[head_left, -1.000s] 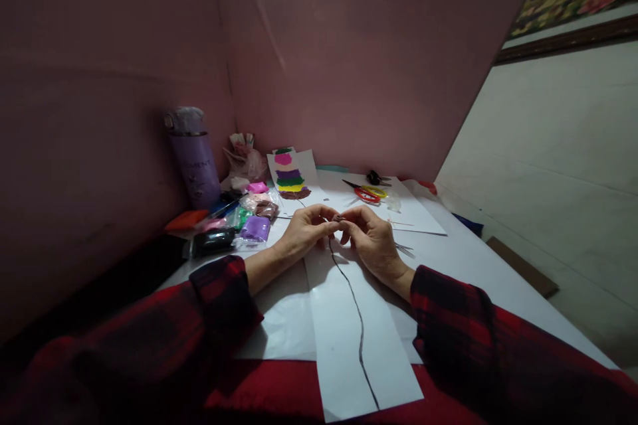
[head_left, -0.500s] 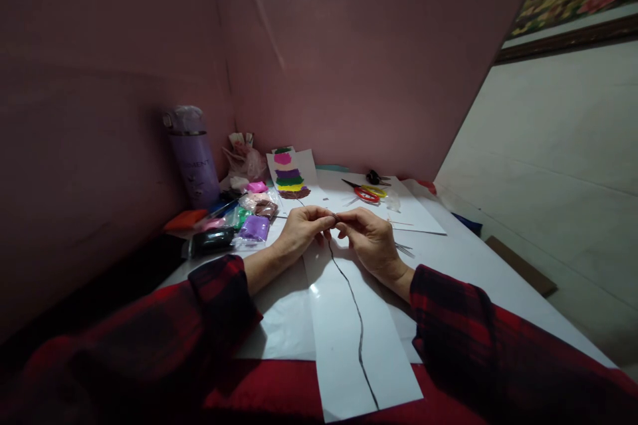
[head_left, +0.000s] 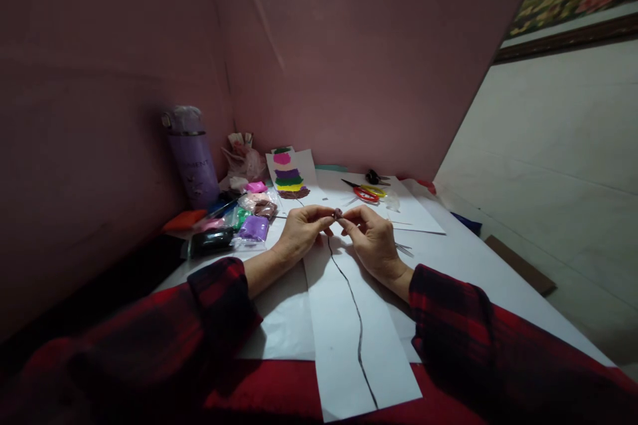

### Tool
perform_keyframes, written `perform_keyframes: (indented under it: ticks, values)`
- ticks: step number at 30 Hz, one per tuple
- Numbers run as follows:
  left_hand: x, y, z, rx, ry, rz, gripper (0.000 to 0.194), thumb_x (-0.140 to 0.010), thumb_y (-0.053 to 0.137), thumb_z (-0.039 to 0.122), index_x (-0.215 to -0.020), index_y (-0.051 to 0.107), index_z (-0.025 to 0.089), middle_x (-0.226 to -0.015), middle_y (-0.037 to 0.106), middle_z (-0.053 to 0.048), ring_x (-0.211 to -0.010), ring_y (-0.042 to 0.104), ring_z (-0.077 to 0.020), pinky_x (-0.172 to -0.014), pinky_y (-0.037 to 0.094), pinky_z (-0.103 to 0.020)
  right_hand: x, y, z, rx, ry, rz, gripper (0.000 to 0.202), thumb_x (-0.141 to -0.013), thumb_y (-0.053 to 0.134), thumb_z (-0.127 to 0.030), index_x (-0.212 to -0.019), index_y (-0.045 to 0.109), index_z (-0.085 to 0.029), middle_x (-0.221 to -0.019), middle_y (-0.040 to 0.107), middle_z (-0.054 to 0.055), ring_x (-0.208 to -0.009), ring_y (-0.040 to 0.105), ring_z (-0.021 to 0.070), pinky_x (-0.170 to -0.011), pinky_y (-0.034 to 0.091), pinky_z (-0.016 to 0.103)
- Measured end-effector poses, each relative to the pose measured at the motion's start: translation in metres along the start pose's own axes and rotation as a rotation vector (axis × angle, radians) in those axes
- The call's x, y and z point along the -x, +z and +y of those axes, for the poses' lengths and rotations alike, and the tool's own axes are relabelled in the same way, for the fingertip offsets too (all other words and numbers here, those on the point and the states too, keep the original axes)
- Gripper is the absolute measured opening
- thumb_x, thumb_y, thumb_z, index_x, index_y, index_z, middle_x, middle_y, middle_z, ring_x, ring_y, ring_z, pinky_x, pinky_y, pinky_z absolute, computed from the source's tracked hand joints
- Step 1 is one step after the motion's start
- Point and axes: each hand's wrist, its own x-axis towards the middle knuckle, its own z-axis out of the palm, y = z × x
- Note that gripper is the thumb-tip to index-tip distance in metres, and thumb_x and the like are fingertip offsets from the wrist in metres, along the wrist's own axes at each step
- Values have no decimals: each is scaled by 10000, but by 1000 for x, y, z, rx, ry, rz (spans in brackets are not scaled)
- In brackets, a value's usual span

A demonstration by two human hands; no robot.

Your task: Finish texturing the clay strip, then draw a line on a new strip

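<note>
Between the fingertips of my left hand [head_left: 303,231] and my right hand [head_left: 373,239] is a small dark brown lump of clay [head_left: 338,214]. Both hands pinch it from the two sides with thumb and forefinger, just above a white sheet of paper [head_left: 333,339]. Down this sheet runs a wavy black line [head_left: 359,319], its top end close under my left fingers. Behind my hands, a second sheet bears stacked patches of coloured clay [head_left: 289,182] in pink, purple, green, yellow and brown.
Several bagged clay packets [head_left: 254,228] lie on the left, near a purple bottle [head_left: 192,163] and a crumpled plastic bag [head_left: 244,163]. Red-handled scissors [head_left: 366,194] rest at the back right. Thin metal tools [head_left: 403,249] lie beside my right wrist. Pink walls [head_left: 349,66] rise behind.
My fingertips have parted slightly and turned the lump, so more of it shows above them. My right fingers have shifted a little. Everything else stays in place.
</note>
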Motion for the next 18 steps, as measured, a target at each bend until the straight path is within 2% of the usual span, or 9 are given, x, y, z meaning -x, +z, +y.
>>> perform_keyframes:
  ticks: [4,8,11,18]
  values:
    - [1,1,0,27,-21,-52,261,-611,782,287,-773,699,101,-619,660,-24,-492,572,-109,-397,435,-193,1,1,2,-30,-112,-61,101,-855,552,-160,-779,606,-199,-722,613,18,-663,611,168,-627,491,300]
    - [1,-1,1,15,-12,-120,278,-606,783,270,-802,689,97,-657,671,-32,-514,579,-112,-412,445,-200,3,1,1,-125,3,-71,39,-868,556,-198,-836,541,-216,-709,611,-5,-591,624,154,-595,506,292]
    - [1,-1,1,-7,-16,-132,273,-615,780,277,-798,678,103,-670,668,-33,-521,583,-114,-419,444,-204,3,0,-1,-103,70,-72,99,-852,593,-224,-838,495,-226,-682,605,-20,-563,624,153,-584,501,288]
    - [3,-3,1,22,-46,-171,338,-629,792,357,-797,650,102,-606,636,-17,-473,560,-109,-441,438,-218,4,-1,-1,-65,79,-95,103,-836,594,-212,-923,538,-212,-763,655,21,-625,621,168,-609,495,297]
